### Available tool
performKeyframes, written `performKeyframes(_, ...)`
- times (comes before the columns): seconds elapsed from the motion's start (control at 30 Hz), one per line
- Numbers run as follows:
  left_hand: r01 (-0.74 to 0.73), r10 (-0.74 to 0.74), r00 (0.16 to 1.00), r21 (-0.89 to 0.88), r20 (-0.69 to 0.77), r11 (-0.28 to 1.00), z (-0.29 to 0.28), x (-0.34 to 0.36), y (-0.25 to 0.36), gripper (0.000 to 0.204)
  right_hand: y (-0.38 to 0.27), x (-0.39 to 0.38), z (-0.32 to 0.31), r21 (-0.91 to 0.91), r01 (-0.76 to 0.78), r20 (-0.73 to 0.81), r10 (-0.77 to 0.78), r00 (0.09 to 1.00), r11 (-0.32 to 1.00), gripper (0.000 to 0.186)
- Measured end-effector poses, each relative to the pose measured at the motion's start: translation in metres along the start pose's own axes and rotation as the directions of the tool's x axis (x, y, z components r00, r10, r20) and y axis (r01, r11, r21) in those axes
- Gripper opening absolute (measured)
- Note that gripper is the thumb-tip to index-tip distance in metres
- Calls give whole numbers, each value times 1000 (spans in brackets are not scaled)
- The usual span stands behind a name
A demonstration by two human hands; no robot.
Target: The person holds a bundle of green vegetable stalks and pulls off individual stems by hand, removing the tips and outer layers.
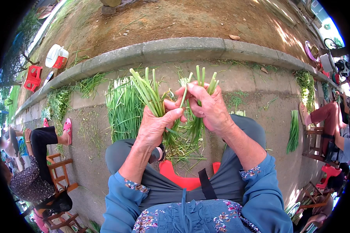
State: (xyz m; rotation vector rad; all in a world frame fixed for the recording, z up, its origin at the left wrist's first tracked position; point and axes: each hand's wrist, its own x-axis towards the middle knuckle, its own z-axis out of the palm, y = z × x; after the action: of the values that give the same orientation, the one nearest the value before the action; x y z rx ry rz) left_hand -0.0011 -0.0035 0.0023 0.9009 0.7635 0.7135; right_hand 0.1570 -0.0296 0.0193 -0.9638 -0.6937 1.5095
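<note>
My left hand (159,124) is closed round a bunch of green stalks (149,93), their pale cut ends pointing up. My right hand (206,105) grips a smaller bunch (201,77), with its thumb and forefinger at a single stalk (184,93) between the two bunches. The fingers of both hands are close together, and whether they touch is unclear. Behind my left hand lies a large pile of long stalks (120,105) on the pavement. Loose trimmings (188,155) lie below the hands, between my knees.
A concrete kerb (182,45) borders bare earth (190,19). A red stool (33,77) and white bucket (52,56) stand up left. Seated people (41,155) on wooden chairs (60,174) are left; another person (326,120) is right, near a stalk bundle (293,132). A red seat (177,178) shows beneath me.
</note>
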Motion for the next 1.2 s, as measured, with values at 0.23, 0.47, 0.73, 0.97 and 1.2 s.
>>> performKeyframes(0.23, -23, 22, 1000, -69, -14, 997, -2, 0, 1, 10, 3, 0, 8, -141, 15, 93, -2, 996, 990, 26)
performKeyframes(0.47, -1, -2, 1000, -119, -25, 993, -2, -2, 5, 11, 1, 0, 7, -157, 27, 124, -8, 992, 987, 31)
performKeyframes(0.73, -6, 2, 999, -100, -46, 995, 0, -2, 5, 12, 2, 0, 9, -117, -8, 93, 19, 995, 993, 26)
performKeyframes(0.97, -1, -2, 998, -65, -55, 998, 0, -1, 5, 12, 4, 0, 9, -70, 6, 83, 0, 997, 998, 23)
performKeyframes(1.2, 16, -21, 998, -79, -60, 997, 0, -2, 6, 13, -2, -1, 9, -53, -21, 97, 26, 995, 998, 26)
